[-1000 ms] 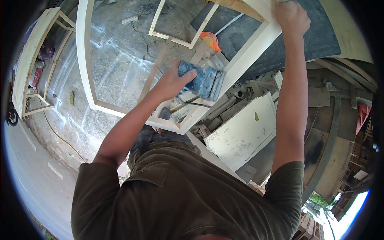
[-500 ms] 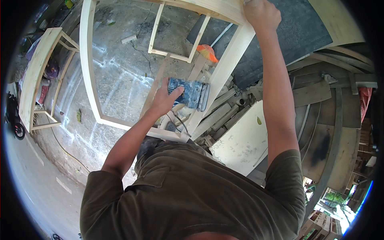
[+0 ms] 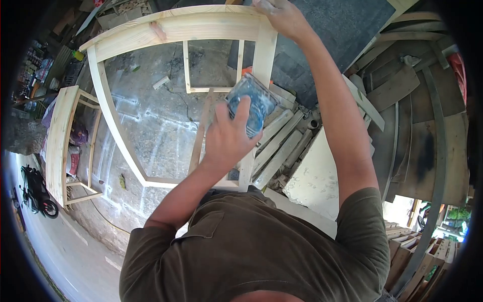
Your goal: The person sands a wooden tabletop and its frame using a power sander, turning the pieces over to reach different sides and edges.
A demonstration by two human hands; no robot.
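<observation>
My left hand [image 3: 227, 135] is wrapped round a dusty blue power sander [image 3: 257, 106], fingers over its body. The sander lies against the right-hand leg of a pale wooden frame [image 3: 201, 29]; its underside is hidden. At the frame's upper right corner, my right hand [image 3: 283, 19] is closed on the wood, its fingertips partly cut off by the picture's top edge. The frame's wide top rail has a reddish knot, and a smaller inner frame shows behind it.
A second wooden frame [image 3: 59, 146] stands at the left on the dusty concrete floor [image 3: 146, 118]. A white power strip [image 3: 161, 82] lies there with its cord. Timber offcuts [image 3: 284, 146] and a whitish slab [image 3: 314, 173] are at the right. A motorbike [image 3: 37, 194] stands far left.
The sander has turned from lying sideways to a slant, and my left hand has turned with it. The view has shifted, so more of the frame's top rail shows. My right hand keeps its hold.
</observation>
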